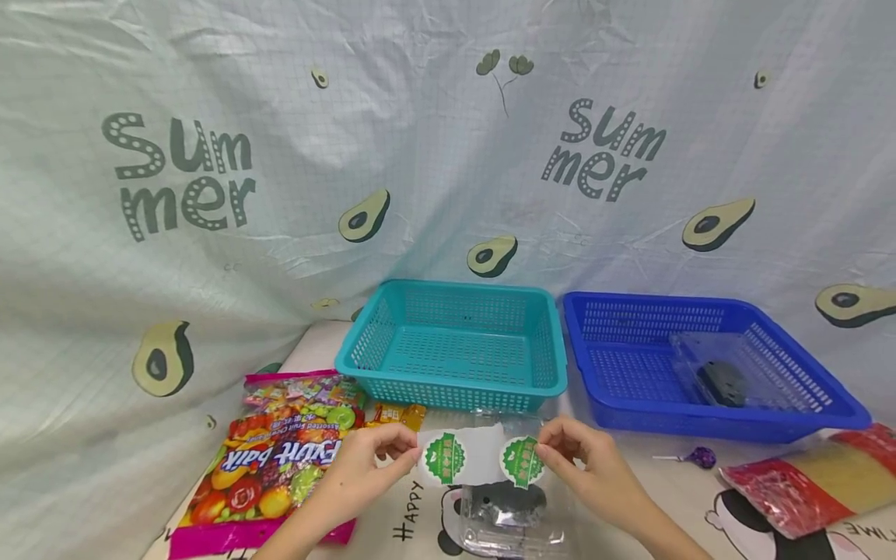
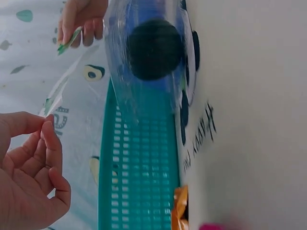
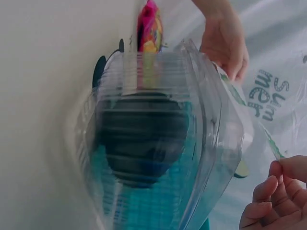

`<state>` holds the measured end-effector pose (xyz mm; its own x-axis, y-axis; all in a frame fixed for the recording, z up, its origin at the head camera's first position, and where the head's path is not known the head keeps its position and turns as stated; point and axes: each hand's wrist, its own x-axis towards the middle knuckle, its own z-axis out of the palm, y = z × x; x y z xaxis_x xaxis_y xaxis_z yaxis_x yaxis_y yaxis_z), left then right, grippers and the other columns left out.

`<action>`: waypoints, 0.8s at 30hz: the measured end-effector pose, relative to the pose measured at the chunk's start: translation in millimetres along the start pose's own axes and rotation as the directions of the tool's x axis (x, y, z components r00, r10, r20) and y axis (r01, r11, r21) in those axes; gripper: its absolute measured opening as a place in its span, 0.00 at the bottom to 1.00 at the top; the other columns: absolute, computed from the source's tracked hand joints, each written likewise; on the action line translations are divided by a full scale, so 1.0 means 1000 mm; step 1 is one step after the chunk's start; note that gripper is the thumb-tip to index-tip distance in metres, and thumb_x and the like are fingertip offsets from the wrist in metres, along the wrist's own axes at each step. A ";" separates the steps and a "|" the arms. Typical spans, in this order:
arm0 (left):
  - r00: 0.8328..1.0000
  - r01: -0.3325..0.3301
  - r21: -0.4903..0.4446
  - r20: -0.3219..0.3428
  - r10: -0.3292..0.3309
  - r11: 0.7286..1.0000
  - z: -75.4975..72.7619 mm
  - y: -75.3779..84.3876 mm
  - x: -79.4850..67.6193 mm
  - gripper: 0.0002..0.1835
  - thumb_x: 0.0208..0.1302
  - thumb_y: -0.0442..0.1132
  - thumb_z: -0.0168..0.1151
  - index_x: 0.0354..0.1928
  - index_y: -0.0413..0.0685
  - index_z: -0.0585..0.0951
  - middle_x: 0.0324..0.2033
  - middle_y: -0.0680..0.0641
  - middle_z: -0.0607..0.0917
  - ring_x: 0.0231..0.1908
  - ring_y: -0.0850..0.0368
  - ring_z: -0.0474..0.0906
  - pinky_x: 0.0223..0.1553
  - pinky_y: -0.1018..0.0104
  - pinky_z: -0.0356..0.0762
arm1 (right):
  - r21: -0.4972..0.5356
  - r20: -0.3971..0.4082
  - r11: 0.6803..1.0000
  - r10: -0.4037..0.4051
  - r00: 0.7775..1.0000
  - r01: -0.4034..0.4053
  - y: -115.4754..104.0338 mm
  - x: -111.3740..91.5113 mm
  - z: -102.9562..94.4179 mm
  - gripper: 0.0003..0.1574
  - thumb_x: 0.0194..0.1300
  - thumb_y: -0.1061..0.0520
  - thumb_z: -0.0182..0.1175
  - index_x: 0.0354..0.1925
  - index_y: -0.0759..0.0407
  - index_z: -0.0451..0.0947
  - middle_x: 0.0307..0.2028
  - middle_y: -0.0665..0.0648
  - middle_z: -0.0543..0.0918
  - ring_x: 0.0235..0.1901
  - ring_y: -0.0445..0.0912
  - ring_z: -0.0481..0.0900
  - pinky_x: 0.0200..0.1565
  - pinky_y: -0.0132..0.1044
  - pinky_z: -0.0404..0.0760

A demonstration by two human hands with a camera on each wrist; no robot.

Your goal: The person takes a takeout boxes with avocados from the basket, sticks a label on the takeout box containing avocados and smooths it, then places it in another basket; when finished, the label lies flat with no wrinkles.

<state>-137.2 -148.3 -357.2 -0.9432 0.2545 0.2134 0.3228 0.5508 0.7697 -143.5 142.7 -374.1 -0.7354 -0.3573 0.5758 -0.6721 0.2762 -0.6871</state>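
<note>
One sticker (image 1: 522,461) past edge of strip (image 1: 481,459)

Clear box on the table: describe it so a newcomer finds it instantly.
Find the teal basket, centre of the head view. In front, on the table, a clear plastic box holds a dark object, partly hidden by the white sticker strip. The similar clear pack sits inside the blue basket; this one is outside both baskets.

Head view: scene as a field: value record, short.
left grip: pinches left end of white strip
right grip: pinches edge of right-hand green sticker
clear container: partly hidden by strip; dark item inside
teal basket: beyond strip
blue basket: right of teal; holds second clear container
left side: fruit-print bag
right side: lollipop
</note>
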 end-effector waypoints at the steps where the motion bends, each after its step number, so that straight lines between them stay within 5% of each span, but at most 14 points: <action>1: 0.999 0.032 0.004 -0.017 -0.032 0.999 -0.002 -0.003 -0.001 0.02 0.55 0.42 0.61 0.28 0.54 0.79 0.22 0.58 0.80 0.25 0.67 0.74 0.28 0.72 0.71 | 0.006 0.000 1.000 0.026 1.000 -0.026 0.000 0.000 -0.001 0.09 0.57 0.67 0.57 0.31 0.53 0.71 0.22 0.47 0.73 0.20 0.36 0.69 0.18 0.28 0.70; 7: 0.970 0.217 0.079 -0.130 -0.206 0.973 -0.013 -0.024 -0.005 0.03 0.53 0.35 0.61 0.30 0.51 0.80 0.21 0.57 0.79 0.25 0.66 0.73 0.28 0.74 0.72 | 0.058 0.028 0.976 0.208 0.978 -0.209 0.008 -0.002 -0.008 0.03 0.59 0.63 0.55 0.32 0.55 0.72 0.22 0.52 0.73 0.18 0.36 0.68 0.18 0.31 0.70; 12: 0.944 0.326 0.153 -0.106 -0.313 0.933 -0.016 -0.042 -0.007 0.09 0.52 0.35 0.60 0.37 0.46 0.80 0.21 0.56 0.80 0.22 0.64 0.72 0.23 0.72 0.71 | 0.080 0.050 0.954 0.285 0.957 -0.288 0.015 -0.001 -0.010 0.02 0.60 0.60 0.55 0.33 0.58 0.72 0.21 0.58 0.74 0.18 0.37 0.68 0.19 0.32 0.71; 19: 0.933 0.357 0.331 -0.081 -0.351 0.874 -0.019 -0.052 -0.009 0.13 0.51 0.40 0.62 0.40 0.45 0.82 0.13 0.57 0.75 0.14 0.62 0.66 0.15 0.72 0.62 | 0.076 0.059 0.935 0.344 0.937 -0.348 0.019 -0.001 -0.009 0.08 0.59 0.54 0.57 0.32 0.58 0.72 0.22 0.58 0.75 0.18 0.37 0.69 0.20 0.32 0.71; 24: 0.949 0.312 0.411 -0.089 -0.302 0.857 -0.024 -0.050 -0.007 0.11 0.50 0.40 0.62 0.37 0.47 0.83 0.11 0.58 0.74 0.13 0.63 0.65 0.14 0.72 0.61 | 0.071 0.061 0.934 0.346 0.936 -0.350 0.021 0.000 -0.008 0.06 0.59 0.55 0.57 0.32 0.57 0.73 0.23 0.55 0.75 0.18 0.36 0.69 0.20 0.32 0.71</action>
<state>-148.8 -197.0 -383.1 -0.9997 0.0039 0.0235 0.0147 0.8780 0.4785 -158.5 155.5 -385.3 -0.9159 -0.2931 0.2743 -0.3644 0.3201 -0.8745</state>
